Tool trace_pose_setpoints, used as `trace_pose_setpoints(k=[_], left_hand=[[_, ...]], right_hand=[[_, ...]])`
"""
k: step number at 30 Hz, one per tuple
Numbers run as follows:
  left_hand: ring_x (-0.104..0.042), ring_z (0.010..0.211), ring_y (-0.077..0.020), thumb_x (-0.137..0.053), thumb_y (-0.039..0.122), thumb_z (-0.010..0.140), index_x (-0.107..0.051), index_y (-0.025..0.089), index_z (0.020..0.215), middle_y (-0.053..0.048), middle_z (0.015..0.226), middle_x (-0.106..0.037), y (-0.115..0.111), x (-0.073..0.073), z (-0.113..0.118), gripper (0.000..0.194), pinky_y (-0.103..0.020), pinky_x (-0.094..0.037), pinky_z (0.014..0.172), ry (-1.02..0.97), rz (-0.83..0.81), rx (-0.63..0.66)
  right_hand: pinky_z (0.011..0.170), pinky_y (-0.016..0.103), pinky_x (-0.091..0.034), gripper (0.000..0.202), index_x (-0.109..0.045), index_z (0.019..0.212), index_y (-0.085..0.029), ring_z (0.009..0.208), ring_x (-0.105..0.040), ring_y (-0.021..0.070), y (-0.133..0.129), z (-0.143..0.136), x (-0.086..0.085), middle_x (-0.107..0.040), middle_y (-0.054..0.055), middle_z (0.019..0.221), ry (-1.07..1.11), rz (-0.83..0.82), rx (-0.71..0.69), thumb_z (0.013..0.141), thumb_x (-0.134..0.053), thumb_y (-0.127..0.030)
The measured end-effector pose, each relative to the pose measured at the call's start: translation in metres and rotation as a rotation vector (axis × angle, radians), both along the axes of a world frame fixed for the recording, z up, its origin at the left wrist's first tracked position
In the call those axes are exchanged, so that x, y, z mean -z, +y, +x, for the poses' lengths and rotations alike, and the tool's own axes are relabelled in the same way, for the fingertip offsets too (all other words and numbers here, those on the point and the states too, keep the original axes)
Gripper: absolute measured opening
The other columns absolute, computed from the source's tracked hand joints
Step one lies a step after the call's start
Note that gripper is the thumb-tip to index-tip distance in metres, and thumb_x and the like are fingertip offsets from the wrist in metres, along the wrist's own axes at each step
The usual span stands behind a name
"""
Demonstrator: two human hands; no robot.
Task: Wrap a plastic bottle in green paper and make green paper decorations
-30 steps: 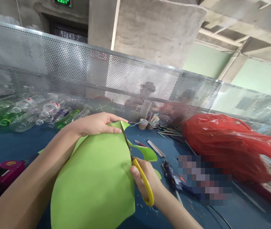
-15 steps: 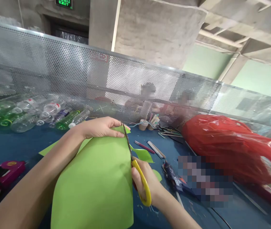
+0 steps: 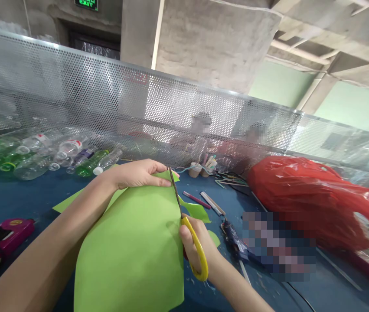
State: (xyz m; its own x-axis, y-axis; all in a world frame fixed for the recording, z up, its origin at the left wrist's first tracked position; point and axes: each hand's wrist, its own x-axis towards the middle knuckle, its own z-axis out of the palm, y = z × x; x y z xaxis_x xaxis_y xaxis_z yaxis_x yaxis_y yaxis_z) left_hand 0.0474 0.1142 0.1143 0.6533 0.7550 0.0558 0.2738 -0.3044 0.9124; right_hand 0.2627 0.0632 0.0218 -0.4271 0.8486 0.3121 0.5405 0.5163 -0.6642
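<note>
In my head-camera feed, a green sheet [image 3: 128, 255] occupies the near centre, upright and bowed, above a blue table [image 3: 24, 193]. At its right edge, the right hand [image 3: 204, 242] grips the scissors [image 3: 200, 253]: the thumb is at the yellow handle, the other fingers are curled and partly hidden. The visible dark blade lies along the sheet's right side; I cannot tell how far the blades are parted. The left hand [image 3: 142, 173] pinches the sheet's far edge between thumb and fingers, close to the blade tip. A curled green strip [image 3: 197, 212] projects right of the blade.

To the left I note a magenta power strip [image 3: 13, 234]; to the right, a glue gun [image 3: 235, 240] and a red plastic bag [image 3: 308, 195]. Farther back lie plastic bottles [image 3: 33, 167] and paper cups [image 3: 195, 170]. Beyond stands a perforated metal screen [image 3: 99, 86], two people visible through it.
</note>
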Motion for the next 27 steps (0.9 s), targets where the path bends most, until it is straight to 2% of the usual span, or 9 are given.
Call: trace_pose_setpoints(k=[6, 11, 13, 15, 18, 21, 24, 27], left_hand=[[-0.063, 0.104, -0.0240, -0.065, 0.040, 0.081, -0.061, 0.028, 0.121, -0.003, 0.116, -0.068, -0.001, -0.003, -0.001, 0.043, -0.032, -0.049, 0.085, 0.046, 0.062, -0.038], [-0.066, 0.095, -0.0238, -0.067, 0.044, 0.078, -0.065, 0.027, 0.113, -0.004, 0.110, -0.070, 0.004, 0.001, -0.004, 0.039, -0.033, -0.050, 0.081, 0.045, 0.029, -0.041], [-0.067, 0.090, -0.0230, -0.067, 0.045, 0.077, -0.065, 0.025, 0.109, -0.005, 0.105, -0.072, 0.010, 0.005, -0.007, 0.038, -0.034, -0.051, 0.079, 0.028, 0.001, -0.048], [-0.067, 0.090, -0.0227, -0.069, 0.045, 0.074, -0.065, 0.023, 0.106, -0.005, 0.102, -0.072, 0.018, 0.011, -0.011, 0.039, -0.034, -0.051, 0.080, 0.008, -0.010, -0.108], [-0.067, 0.088, -0.0223, -0.072, 0.046, 0.070, -0.062, 0.021, 0.102, -0.006, 0.100, -0.072, 0.031, 0.022, -0.019, 0.041, -0.034, -0.051, 0.078, -0.012, -0.035, -0.251], [-0.067, 0.080, -0.0207, -0.075, 0.048, 0.066, -0.062, 0.021, 0.098, -0.003, 0.091, -0.072, 0.043, 0.034, -0.027, 0.044, -0.032, -0.052, 0.075, -0.002, -0.072, -0.355], [-0.067, 0.076, -0.0205, -0.075, 0.050, 0.064, -0.064, 0.021, 0.092, -0.003, 0.086, -0.072, 0.049, 0.044, -0.035, 0.042, -0.030, -0.051, 0.071, 0.041, -0.128, -0.363], [-0.066, 0.072, -0.0200, -0.073, 0.051, 0.064, -0.063, 0.022, 0.089, -0.002, 0.082, -0.072, 0.053, 0.050, -0.042, 0.040, -0.029, -0.051, 0.067, 0.044, -0.187, -0.379]], right_hand=[[0.044, 0.025, -0.025, 0.071, -0.035, 0.058, -0.021, 0.048, -0.032, 0.0100, -0.002, 0.000, 0.000, -0.040, -0.001, 0.053, 0.027, -0.021, 0.007, 0.071, -0.013, -0.087], [0.038, 0.022, -0.024, 0.061, -0.032, 0.059, -0.022, 0.041, -0.032, 0.0088, 0.001, -0.001, 0.008, -0.035, -0.004, 0.045, 0.126, -0.081, 0.027, 0.078, -0.024, -0.080], [0.038, 0.022, -0.029, 0.058, -0.034, 0.061, -0.023, 0.040, -0.035, 0.0095, 0.005, 0.000, 0.008, -0.034, -0.005, 0.044, 0.187, -0.120, 0.025, 0.080, -0.026, -0.076], [0.041, 0.023, -0.036, 0.056, -0.038, 0.064, -0.022, 0.041, -0.041, 0.0111, 0.013, 0.004, 0.005, -0.036, -0.005, 0.045, 0.189, -0.148, 0.063, 0.083, -0.023, -0.073], [0.052, 0.026, -0.044, 0.052, -0.046, 0.069, -0.020, 0.053, -0.056, 0.0157, 0.030, 0.014, -0.005, -0.051, 0.000, 0.054, -0.076, -0.103, 0.260, 0.089, -0.024, -0.063], [0.064, 0.030, -0.046, 0.034, -0.058, 0.086, -0.016, 0.077, -0.065, 0.0237, 0.049, 0.026, -0.012, -0.067, 0.011, 0.081, -0.618, 0.007, 0.450, 0.089, -0.042, -0.046], [0.063, 0.033, -0.045, 0.030, -0.064, 0.089, -0.011, 0.081, -0.067, 0.0307, 0.068, 0.032, -0.013, -0.069, 0.021, 0.088, -0.761, -0.057, 0.505, 0.085, -0.051, -0.036], [0.063, 0.031, -0.044, 0.026, -0.068, 0.080, -0.012, 0.084, -0.067, 0.0320, 0.088, 0.031, -0.011, -0.070, 0.020, 0.089, -0.808, -0.088, 0.449, 0.076, -0.064, -0.037]])
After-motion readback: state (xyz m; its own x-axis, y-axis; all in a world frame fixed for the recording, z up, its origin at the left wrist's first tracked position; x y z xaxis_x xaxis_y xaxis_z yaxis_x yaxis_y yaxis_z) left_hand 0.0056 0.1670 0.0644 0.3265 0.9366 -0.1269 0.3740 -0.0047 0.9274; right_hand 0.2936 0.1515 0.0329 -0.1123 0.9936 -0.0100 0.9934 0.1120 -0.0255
